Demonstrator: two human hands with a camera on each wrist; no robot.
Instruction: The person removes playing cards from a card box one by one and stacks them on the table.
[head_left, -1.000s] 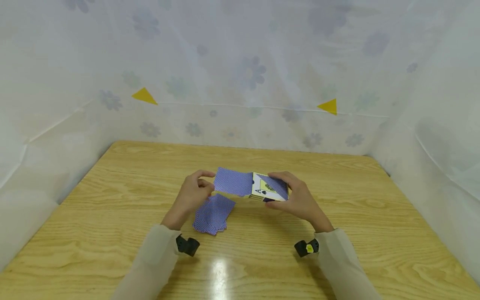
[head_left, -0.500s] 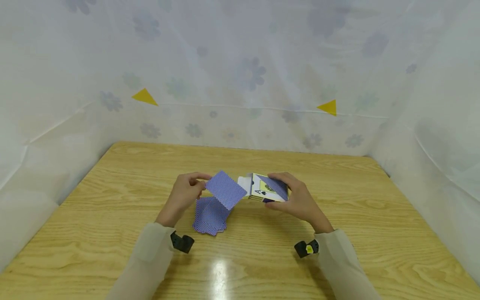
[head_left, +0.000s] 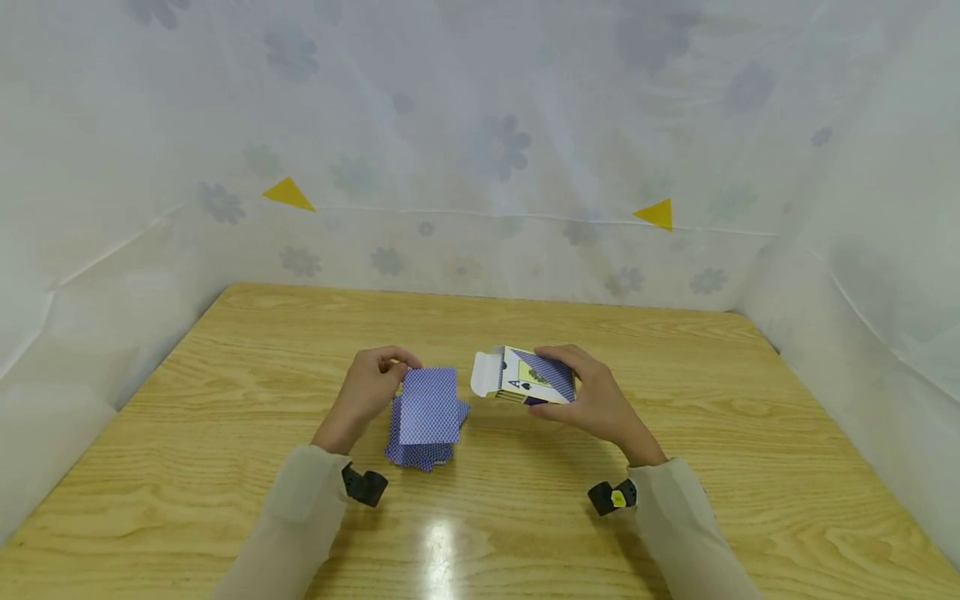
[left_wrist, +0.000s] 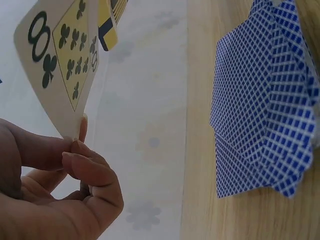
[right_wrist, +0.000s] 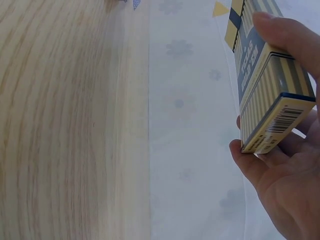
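Note:
My left hand (head_left: 367, 396) pinches a playing card (head_left: 430, 406) by its corner, between thumb and fingers. The blue checked back faces up in the head view; the left wrist view shows its face, an eight of clubs (left_wrist: 62, 65). Below it, a loose pile of blue-backed cards (head_left: 420, 456) lies on the table, partly covered by the held card in the head view. My right hand (head_left: 603, 404) grips a card box (head_left: 532, 379), thumb along one side and fingers along the other. The box's white flap (head_left: 487, 374) stands open toward the left.
The wooden table (head_left: 675, 533) runs back to a pale flowered curtain (head_left: 465, 133), which also hangs at both sides. Two yellow triangles (head_left: 289, 193) are on the curtain. A dark wrist camera (head_left: 365, 486) sits by the left sleeve.
My left hand has drawn the card leftward from the box's mouth and turned it over the pile. The box's flap has come into view. My right hand stays nearly still.

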